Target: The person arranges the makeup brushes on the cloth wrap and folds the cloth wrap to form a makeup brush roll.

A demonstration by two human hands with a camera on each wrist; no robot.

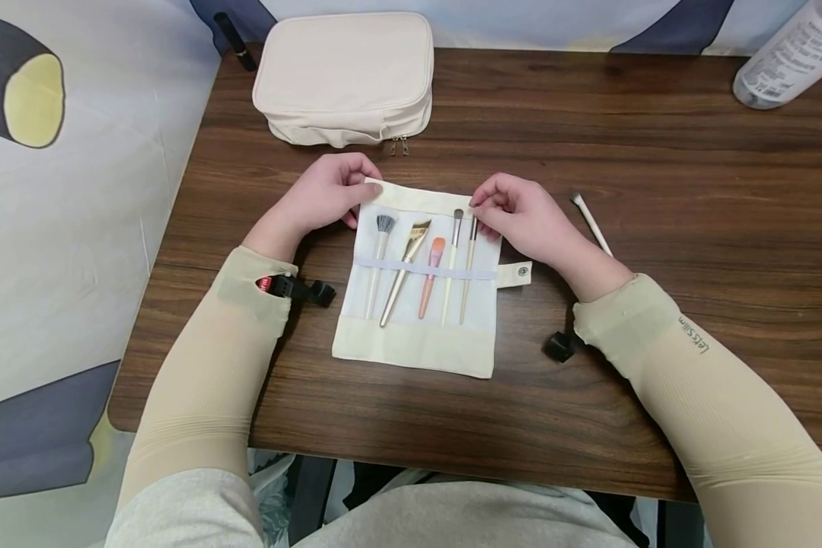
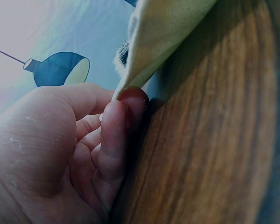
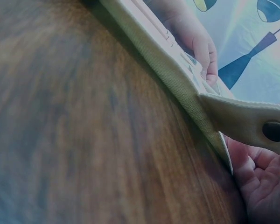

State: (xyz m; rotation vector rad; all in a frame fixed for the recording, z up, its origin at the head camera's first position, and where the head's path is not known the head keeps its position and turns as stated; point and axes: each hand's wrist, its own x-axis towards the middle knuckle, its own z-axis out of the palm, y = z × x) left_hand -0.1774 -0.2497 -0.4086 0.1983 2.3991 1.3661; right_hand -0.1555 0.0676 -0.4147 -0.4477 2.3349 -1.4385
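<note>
A cream cloth brush roll (image 1: 411, 348) lies unrolled on the table in the head view. Several makeup brushes stand side by side under its lavender elastic band, among them a fluffy grey-tipped brush (image 1: 385, 224), a gold-handled brush (image 1: 411, 247) and a small orange-tipped brush (image 1: 433, 266). My left hand (image 1: 323, 192) pinches the roll's far left corner; the left wrist view has the cloth edge between thumb and finger, lifted there. At the far right corner, my right hand (image 1: 526, 217) pinches the cloth beside a slim brush (image 1: 467, 266). A snap strap (image 1: 514, 275) sticks out rightward.
A loose white-handled brush (image 1: 591, 222) lies behind my right wrist. Beyond the roll sits a zipped cream bag (image 1: 342, 68), with a black tube (image 1: 234, 42) by its left side. In the far right corner stands a clear labelled bottle (image 1: 788, 61).
</note>
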